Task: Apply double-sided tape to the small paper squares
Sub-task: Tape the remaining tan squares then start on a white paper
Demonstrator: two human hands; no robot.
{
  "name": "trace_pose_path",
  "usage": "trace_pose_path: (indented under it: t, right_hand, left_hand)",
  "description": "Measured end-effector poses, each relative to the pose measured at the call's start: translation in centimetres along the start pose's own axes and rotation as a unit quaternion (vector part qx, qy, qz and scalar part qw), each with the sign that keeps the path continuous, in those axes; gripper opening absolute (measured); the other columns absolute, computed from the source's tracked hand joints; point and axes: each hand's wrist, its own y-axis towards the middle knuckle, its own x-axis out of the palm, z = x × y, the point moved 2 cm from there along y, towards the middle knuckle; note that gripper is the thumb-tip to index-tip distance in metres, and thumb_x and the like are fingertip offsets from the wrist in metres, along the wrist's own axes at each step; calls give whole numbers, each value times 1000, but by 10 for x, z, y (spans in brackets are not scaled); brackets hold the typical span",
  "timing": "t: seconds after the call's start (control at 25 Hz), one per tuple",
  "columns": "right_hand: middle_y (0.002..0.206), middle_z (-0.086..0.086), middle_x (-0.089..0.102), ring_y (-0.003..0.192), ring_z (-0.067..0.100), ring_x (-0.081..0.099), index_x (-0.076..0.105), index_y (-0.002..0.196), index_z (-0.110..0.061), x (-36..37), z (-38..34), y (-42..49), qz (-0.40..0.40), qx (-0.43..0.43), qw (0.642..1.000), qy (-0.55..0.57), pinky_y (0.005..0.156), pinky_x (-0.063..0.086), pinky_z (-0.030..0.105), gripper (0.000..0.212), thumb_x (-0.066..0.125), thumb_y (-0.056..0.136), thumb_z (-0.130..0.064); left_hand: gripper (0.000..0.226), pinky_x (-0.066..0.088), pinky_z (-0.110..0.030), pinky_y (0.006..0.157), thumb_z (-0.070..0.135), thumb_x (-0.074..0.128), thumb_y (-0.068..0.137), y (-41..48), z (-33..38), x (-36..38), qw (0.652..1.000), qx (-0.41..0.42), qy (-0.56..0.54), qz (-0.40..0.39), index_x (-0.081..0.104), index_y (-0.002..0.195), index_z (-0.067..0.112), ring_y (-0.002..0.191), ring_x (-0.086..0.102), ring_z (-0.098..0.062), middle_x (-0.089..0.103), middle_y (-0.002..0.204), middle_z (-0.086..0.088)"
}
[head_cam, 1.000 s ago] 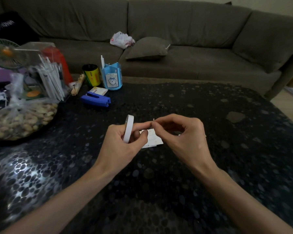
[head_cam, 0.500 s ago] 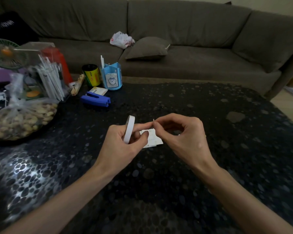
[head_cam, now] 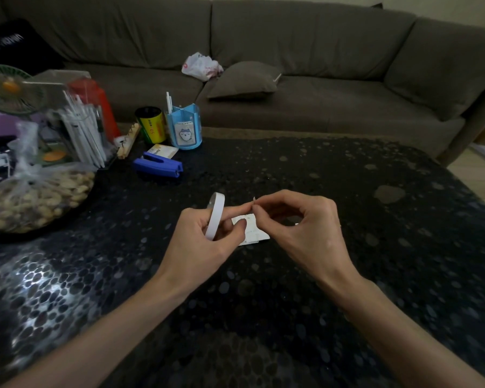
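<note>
My left hand (head_cam: 205,242) holds a white roll of double-sided tape (head_cam: 215,215) upright, edge-on to me, with the index finger stretched out to the right. My right hand (head_cam: 305,228) pinches thumb and forefinger together at that fingertip, on what looks like the tape's free end; the end itself is too small to make out. Under and between the hands lies a small pile of white paper squares (head_cam: 252,232) on the dark pebble-patterned table (head_cam: 291,317), partly covered by my fingers.
At the table's back left stand a blue stapler (head_cam: 158,165), a blue pen holder (head_cam: 184,130), a yellow can (head_cam: 151,124), a holder of white pens (head_cam: 81,130), a bag of nuts (head_cam: 37,197) and a small fan (head_cam: 9,88). A brown sofa (head_cam: 291,79) runs behind.
Barely anything: both hands stay together over the paper squares, with the right fingertips shifting slightly at the left index finger.
</note>
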Motion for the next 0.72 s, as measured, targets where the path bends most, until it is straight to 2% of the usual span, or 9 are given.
trace_pose_path:
  t: [0.12, 0.32, 0.44, 0.56, 0.72]
  right_hand:
    - [94, -13, 77, 88, -1, 73, 80, 104, -20, 0, -1, -1, 10, 2, 1000, -4, 83, 60, 20, 14, 78, 91, -19]
    - [84, -14, 73, 81, 4, 71, 77, 96, -19, 1, -2, -2, 17, 5, 1000, -14, 75, 60, 24, 8, 78, 88, -19]
    - [80, -13, 71, 78, 6, 71, 75, 93, -19, 1, -1, -1, 16, 11, 1000, -16, 72, 59, 24, 8, 78, 85, -20]
    - [77, -11, 70, 75, 8, 70, 74, 88, -19, 1, -2, 0, 23, 19, 1000, 2, 67, 58, 20, 9, 80, 83, -15]
    - [78, -12, 72, 76, 8, 70, 75, 87, -20, 1, -1, 1, 29, 31, 998, 40, 68, 54, 15, 11, 80, 83, -12]
  left_hand:
    - [34, 44, -13, 57, 7, 71, 94, -1, -3, 2, 1000, 6, 17, -3, 76, 120, 27, 50, 50, -8, 59, 55, 3]
    - [31, 44, -12, 59, 5, 72, 93, -3, -3, 5, 999, 15, 34, -21, 76, 111, 29, 49, 51, -4, 57, 53, 15]
    - [35, 44, -15, 58, 4, 72, 93, -3, -2, 5, 999, 19, 38, -24, 76, 119, 27, 50, 52, -4, 58, 54, 13]
    - [36, 56, -36, 63, 6, 71, 94, 0, -2, 3, 1000, 15, 18, -12, 77, 117, 32, 53, 56, -18, 62, 59, 1]
    - [29, 55, -36, 64, 7, 71, 95, 2, -2, 1, 1000, 8, -11, 1, 79, 114, 28, 56, 58, -29, 61, 58, -4]
